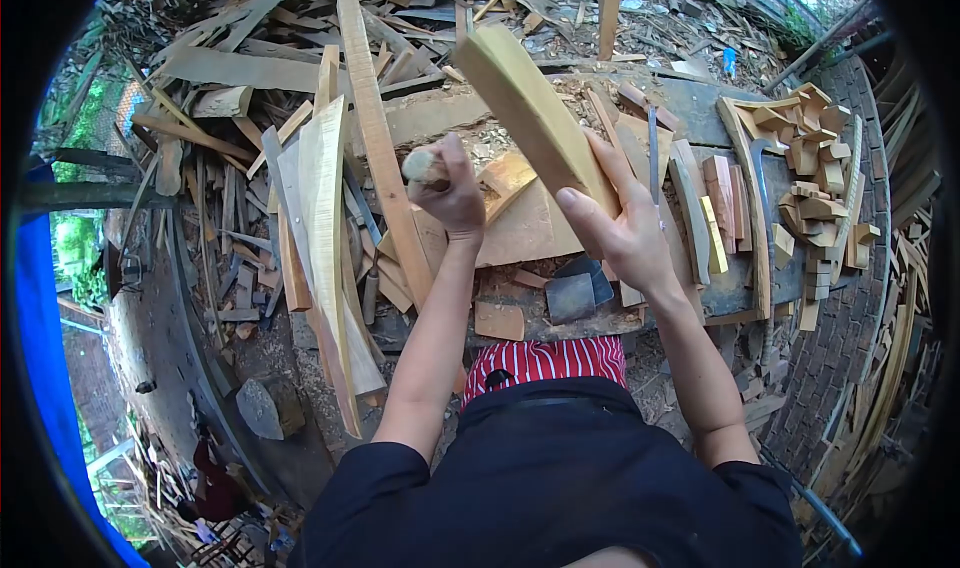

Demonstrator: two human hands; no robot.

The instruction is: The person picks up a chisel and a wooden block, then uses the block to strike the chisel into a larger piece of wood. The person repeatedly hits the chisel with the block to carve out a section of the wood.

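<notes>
Outdoors, right hand (625, 230) grips a pale yellowish wood block (535, 113), thick, slightly curved, smooth-faced, tilted up over the workbench (700, 98); thumb and fingers wrapped around its lower end. Left hand (452, 190) is closed in a fist around a rounded, light wooden handle (420, 165); the tool's working end is hidden. Below the hands lies a flat orange-brown board (525, 230) and a dark grey wedge-shaped metal piece (575, 293). Left of them leans a long pale plank (325, 218) with rippled grain. Small cut tan offcuts (815, 168) sit stacked at right. Rough grey scrap slats (250, 68) pile behind.
</notes>
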